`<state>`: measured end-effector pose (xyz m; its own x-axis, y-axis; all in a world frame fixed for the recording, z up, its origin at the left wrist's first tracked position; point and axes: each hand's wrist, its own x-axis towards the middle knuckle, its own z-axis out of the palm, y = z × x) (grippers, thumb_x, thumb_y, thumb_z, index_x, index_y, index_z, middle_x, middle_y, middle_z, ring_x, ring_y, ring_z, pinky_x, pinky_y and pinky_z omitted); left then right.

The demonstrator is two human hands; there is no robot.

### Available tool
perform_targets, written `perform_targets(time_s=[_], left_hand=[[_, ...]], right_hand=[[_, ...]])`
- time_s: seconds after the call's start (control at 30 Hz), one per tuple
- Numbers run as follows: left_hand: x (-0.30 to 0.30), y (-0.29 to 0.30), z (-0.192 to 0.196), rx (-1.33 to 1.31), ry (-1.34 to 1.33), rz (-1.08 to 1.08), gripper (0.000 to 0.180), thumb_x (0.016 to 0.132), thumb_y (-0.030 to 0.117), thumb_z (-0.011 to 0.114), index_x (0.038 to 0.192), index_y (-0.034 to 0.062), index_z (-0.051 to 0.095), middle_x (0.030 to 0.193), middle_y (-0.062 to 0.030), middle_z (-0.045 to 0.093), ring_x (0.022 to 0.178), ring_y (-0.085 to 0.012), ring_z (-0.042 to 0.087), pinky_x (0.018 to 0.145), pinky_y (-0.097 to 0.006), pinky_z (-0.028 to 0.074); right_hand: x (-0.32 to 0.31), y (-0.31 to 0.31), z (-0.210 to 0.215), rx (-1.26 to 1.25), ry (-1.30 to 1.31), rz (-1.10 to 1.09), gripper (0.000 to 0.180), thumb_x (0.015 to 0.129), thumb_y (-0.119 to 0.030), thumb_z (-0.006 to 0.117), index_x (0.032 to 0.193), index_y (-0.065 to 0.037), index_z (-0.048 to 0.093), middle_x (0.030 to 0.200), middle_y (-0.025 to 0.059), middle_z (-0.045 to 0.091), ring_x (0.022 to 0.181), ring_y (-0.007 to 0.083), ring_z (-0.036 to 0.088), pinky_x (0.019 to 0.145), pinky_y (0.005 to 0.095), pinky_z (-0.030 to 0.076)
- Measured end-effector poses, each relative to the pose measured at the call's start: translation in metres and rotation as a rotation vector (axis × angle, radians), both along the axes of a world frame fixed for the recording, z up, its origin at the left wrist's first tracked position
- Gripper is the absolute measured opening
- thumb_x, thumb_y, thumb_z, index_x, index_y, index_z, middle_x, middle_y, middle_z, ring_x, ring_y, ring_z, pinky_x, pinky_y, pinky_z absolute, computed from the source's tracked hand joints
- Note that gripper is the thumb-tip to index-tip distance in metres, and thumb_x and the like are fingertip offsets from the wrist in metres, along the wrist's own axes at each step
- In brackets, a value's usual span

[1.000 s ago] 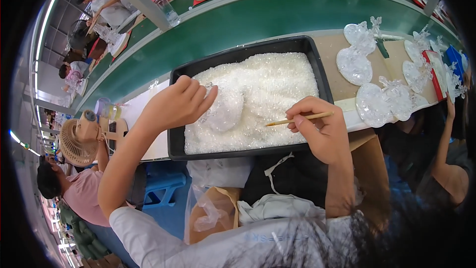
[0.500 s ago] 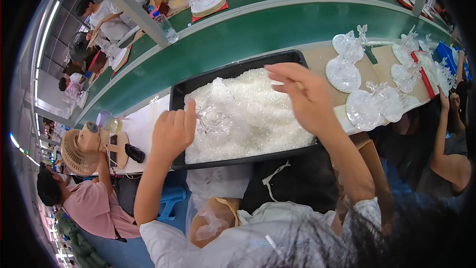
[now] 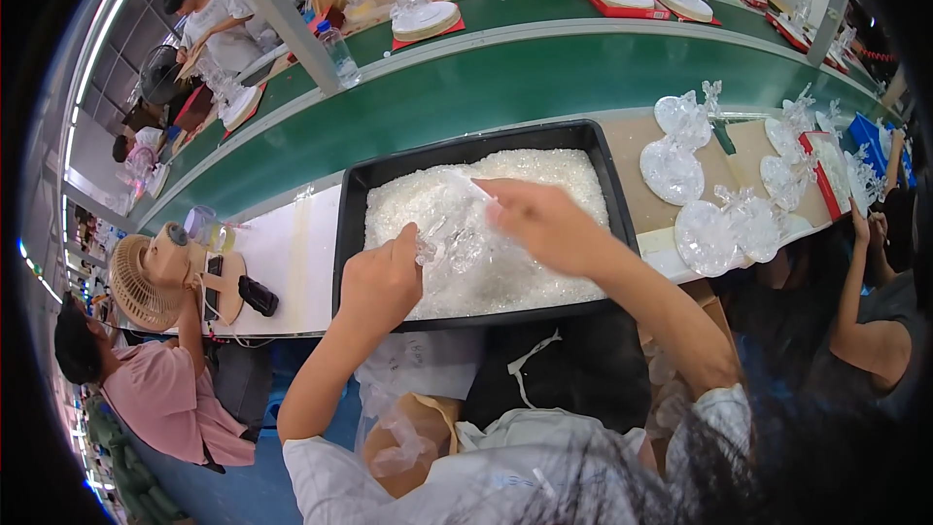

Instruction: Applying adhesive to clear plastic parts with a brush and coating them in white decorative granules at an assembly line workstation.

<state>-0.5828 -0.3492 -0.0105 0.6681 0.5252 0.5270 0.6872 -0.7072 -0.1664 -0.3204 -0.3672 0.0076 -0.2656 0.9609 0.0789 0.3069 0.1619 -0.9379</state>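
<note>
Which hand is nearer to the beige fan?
Left. The left hand is over the near left part of the black tray, right of the beige fan; the right hand is farther right, over the tray's middle.

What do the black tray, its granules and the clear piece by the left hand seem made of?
Black tray: probably moulded plastic, satin, judging by its rounded corners and soft sheen. Granules: perhaps glass or plastic, glossy, since the whitish grains glitter. Clear piece: acrylic or glass, polished; it's see-through with bright highlights, but I can't tell which.
</note>
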Motion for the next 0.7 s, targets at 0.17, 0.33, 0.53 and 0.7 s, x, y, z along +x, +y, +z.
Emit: perform_targets(time_s=[0.17, 0.33, 0.53, 0.7], left_hand=[[0.001, -0.009, -0.006, -0.245, -0.111, 0.08, 0.038, 0.075, 0.001, 0.069, 0.112, -0.0027, 0.062, 0.071, -0.0179, 0.065, 0.06, -0.0331, 0.064, 0.053, -0.042, 0.05], [-0.001, -0.01, -0.009, -0.221, -0.091, 0.093, 0.037, 0.077, 0.003, 0.07, 0.113, -0.0035, 0.062, 0.07, -0.0177, 0.064, 0.059, -0.0337, 0.063, 0.052, -0.042, 0.049], [-0.007, -0.008, -0.009, 0.141, 0.124, 0.135, 0.039, 0.08, 0.003, 0.066, 0.117, -0.0078, 0.06, 0.067, -0.0079, 0.053, 0.055, -0.0239, 0.055, 0.05, -0.035, 0.045], [-0.001, -0.002, 0.001, 0.502, 0.283, 0.169, 0.036, 0.086, 0.006, 0.064, 0.118, -0.0094, 0.062, 0.065, 0.0009, 0.04, 0.053, -0.013, 0.043, 0.047, -0.028, 0.036]], right_hand=[[0.005, 0.016, -0.007, 0.16, 0.299, -0.218, 0.05, 0.104, -0.033, 0.047, 0.134, 0.005, 0.054, 0.127, 0.0159, 0.063, 0.117, 0.0222, 0.057, 0.102, 0.0346, 0.042], [-0.002, 0.016, -0.019, 0.192, 0.115, -0.07, 0.053, 0.105, -0.038, 0.043, 0.137, 0.005, 0.051, 0.132, 0.0184, 0.06, 0.125, 0.0267, 0.055, 0.108, 0.0356, 0.038], [-0.007, 0.019, -0.006, 0.31, 0.254, -0.225, 0.051, 0.106, -0.033, 0.043, 0.137, 0.007, 0.05, 0.133, 0.0172, 0.059, 0.126, 0.0235, 0.054, 0.108, 0.0355, 0.039], [-0.009, 0.024, -0.017, 0.221, 0.27, -0.135, 0.05, 0.106, -0.032, 0.04, 0.136, 0.006, 0.052, 0.134, 0.0165, 0.059, 0.124, 0.0231, 0.055, 0.107, 0.0354, 0.04]])
